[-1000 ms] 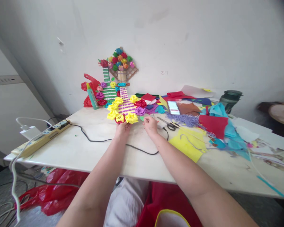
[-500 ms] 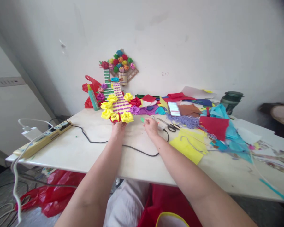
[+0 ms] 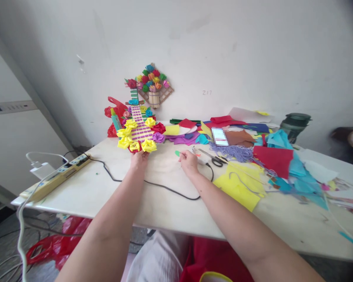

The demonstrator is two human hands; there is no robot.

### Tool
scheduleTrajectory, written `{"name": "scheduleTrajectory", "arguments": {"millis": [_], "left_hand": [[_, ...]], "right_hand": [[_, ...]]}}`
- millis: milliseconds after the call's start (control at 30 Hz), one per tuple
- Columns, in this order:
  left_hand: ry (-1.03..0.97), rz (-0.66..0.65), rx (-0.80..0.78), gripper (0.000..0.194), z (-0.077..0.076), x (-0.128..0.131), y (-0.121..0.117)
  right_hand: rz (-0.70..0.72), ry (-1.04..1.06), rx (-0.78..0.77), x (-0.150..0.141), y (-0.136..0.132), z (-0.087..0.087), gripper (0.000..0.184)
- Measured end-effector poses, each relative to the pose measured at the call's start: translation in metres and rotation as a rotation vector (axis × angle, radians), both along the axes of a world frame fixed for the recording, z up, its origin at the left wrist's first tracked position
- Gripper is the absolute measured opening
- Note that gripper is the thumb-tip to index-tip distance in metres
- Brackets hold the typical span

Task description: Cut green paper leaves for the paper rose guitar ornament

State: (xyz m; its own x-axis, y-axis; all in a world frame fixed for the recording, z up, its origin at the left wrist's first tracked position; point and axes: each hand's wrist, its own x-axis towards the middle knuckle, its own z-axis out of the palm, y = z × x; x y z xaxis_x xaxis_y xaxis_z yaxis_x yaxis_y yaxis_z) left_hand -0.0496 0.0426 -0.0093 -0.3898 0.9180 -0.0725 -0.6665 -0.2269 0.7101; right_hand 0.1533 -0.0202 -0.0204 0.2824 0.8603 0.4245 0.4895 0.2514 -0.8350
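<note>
- At the near side, the surface (image 3: 167, 211) carries a black cable (image 3: 176, 192), which passes below both hands.
- The yellow sheet (image 3: 241, 188) lies to the right of this cable.
- The right hand (image 3: 189, 161) is closed, and its fingertips pinch a small green piece (image 3: 177, 153).
- The left hand (image 3: 139, 159) grips the bottom edge of the flowered craft (image 3: 141, 132); how the fingers are placed behind it, I cannot tell.
- This craft is upright above the surface, white with purple bands, with yellow, red and purple flowers around it.
- The scissors (image 3: 217, 161) lie open just beside the yellow sheet, and purple yarn (image 3: 237, 153) is farther back.
- Behind the craft, partly hidden, is a glue bottle (image 3: 115, 120).
- Farthest, a flower basket decoration (image 3: 154, 99) is at the wall (image 3: 253, 51).
</note>
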Motion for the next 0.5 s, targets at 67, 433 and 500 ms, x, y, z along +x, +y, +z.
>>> {"name": "scheduleTrajectory", "arguments": {"millis": [67,433,500], "left_hand": [[0.005,-0.003,-0.002,0.060,0.000,-0.004,0.005],[0.034,0.006,-0.058,0.062,0.006,-0.016,0.018],[0.037,0.007,-0.056,0.063,0.007,-0.018,0.020]], "right_hand": [[0.002,-0.001,0.009,-0.002,-0.001,-0.001,0.014],[0.067,-0.015,-0.012,-0.011,-0.009,0.001,0.012],[0.075,-0.009,-0.014,-0.013,-0.009,-0.001,0.012]]}}
